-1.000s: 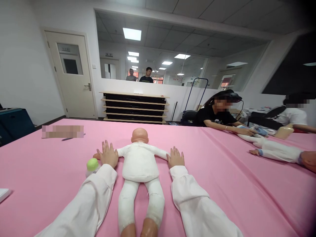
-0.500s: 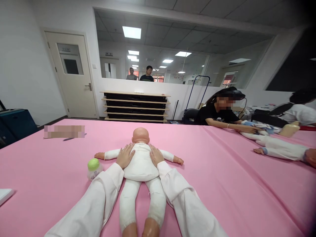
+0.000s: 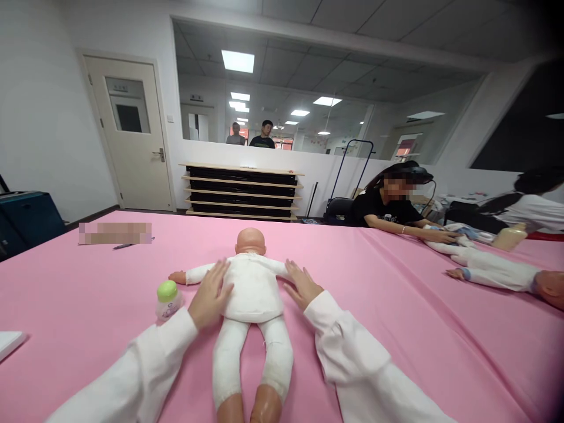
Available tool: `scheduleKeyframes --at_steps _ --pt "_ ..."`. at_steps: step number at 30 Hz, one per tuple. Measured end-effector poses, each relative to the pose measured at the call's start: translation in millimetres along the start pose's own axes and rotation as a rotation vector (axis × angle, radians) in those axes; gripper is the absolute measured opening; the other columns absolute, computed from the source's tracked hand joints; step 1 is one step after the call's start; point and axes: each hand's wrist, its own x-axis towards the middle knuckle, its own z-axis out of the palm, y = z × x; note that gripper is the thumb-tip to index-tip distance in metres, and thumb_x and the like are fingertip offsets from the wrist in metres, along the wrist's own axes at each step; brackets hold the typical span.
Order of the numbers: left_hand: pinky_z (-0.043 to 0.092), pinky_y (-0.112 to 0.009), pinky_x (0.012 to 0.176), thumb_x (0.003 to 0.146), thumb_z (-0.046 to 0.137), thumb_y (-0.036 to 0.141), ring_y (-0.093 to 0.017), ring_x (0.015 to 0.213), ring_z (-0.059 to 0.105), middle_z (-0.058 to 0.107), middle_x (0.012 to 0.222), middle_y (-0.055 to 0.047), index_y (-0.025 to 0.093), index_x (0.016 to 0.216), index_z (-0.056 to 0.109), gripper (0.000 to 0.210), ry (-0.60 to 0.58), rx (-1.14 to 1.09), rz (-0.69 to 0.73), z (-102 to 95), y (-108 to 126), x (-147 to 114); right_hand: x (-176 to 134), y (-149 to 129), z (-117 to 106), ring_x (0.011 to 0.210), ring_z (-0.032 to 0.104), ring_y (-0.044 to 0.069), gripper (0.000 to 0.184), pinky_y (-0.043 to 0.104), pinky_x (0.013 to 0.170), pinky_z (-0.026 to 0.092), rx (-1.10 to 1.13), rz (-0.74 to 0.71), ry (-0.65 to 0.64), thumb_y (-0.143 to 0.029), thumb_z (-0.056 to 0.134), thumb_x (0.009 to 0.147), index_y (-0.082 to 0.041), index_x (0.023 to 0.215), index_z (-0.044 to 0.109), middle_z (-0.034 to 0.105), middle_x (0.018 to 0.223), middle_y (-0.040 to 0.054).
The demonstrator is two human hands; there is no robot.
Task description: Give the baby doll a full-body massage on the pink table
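Observation:
A baby doll (image 3: pixel 253 294) with a white cloth body lies on the pink table cover, head away from me and arms spread. It seems to lie face down, as its head shows no features. My left hand (image 3: pixel 211 294) is open at the left side of its torso, fingers near the shoulder. On the other side, my right hand (image 3: pixel 304 284) is open over the doll's right-side arm, which it mostly hides. Whether either palm touches the doll I cannot tell. Left of my left hand stands a small jar (image 3: pixel 168 299) with a green lid.
A pen (image 3: pixel 127 244) lies near a blurred-out item (image 3: pixel 115 233) at the far left. A white object (image 3: pixel 11 343) sits at the left edge. Across the table on the right, a person (image 3: pixel 392 200) handles another doll (image 3: pixel 497 267) beside a beige bottle (image 3: pixel 510 236).
Both hands have moved outward from the doll's upper back, my left to the left and my right to the right. The doll stays in place.

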Motion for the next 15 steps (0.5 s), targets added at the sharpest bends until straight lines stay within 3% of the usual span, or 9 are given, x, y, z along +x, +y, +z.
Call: scheduleKeyframes --at_steps 3,5,7,10,12,15 --pt "0.017 -0.044 0.110 0.089 0.034 0.039 -0.022 0.134 0.022 0.030 0.144 -0.004 0.026 0.139 0.025 0.053 -0.162 -0.109 0.331 -8.5 21 -45 -29 -33 8 0.135 0.017 0.021 0.061 0.046 0.110 0.014 0.131 -0.266 0.022 -0.043 0.031 0.088 -0.013 0.141 0.020 0.023 0.145 0.0120" --pt "0.016 -0.046 0.110 0.089 0.035 0.040 -0.022 0.133 0.025 0.032 0.143 -0.003 0.028 0.139 0.024 0.053 -0.249 -0.127 0.416 -4.8 24 -71 -50 -52 17 0.136 0.016 0.021 0.063 0.048 0.110 0.014 0.185 -0.359 -0.037 -0.047 0.031 0.088 -0.015 0.141 0.018 0.022 0.145 0.0119" --pt "0.019 -0.045 0.109 0.090 0.033 0.039 -0.021 0.132 0.027 0.033 0.142 -0.002 0.030 0.139 0.023 0.051 -0.275 -0.126 0.391 3.2 20 -90 -66 -62 23 0.136 0.012 0.022 0.064 0.052 0.108 0.013 0.224 -0.401 -0.082 -0.050 0.030 0.087 -0.016 0.141 0.019 0.021 0.145 0.0120" --pt "0.025 -0.041 0.108 0.091 0.029 0.037 -0.019 0.132 0.029 0.034 0.142 0.000 0.032 0.138 0.026 0.047 -0.280 -0.113 0.326 13.6 11 -103 -82 -65 22 0.137 0.009 0.025 0.056 0.057 0.106 0.009 0.284 -0.430 -0.132 -0.052 0.031 0.086 -0.023 0.133 0.038 0.022 0.145 0.0094" --pt "0.028 -0.041 0.107 0.091 0.031 0.035 -0.019 0.131 0.029 0.035 0.141 0.000 0.032 0.136 0.032 0.045 -0.272 -0.111 0.318 16.2 8 -106 -88 -64 17 0.136 0.014 0.026 0.047 0.057 0.106 0.009 0.334 -0.440 -0.174 -0.050 0.035 0.085 -0.026 0.120 0.054 0.032 0.142 0.0070" --pt "0.028 -0.041 0.107 0.091 0.034 0.032 -0.020 0.130 0.032 0.042 0.137 0.001 0.033 0.127 0.046 0.038 -0.256 -0.117 0.329 14.8 10 -106 -95 -66 6 0.133 0.025 0.023 0.037 0.053 0.108 0.008 0.413 -0.445 -0.216 -0.043 0.037 0.086 -0.027 0.110 0.061 0.053 0.127 0.0042"
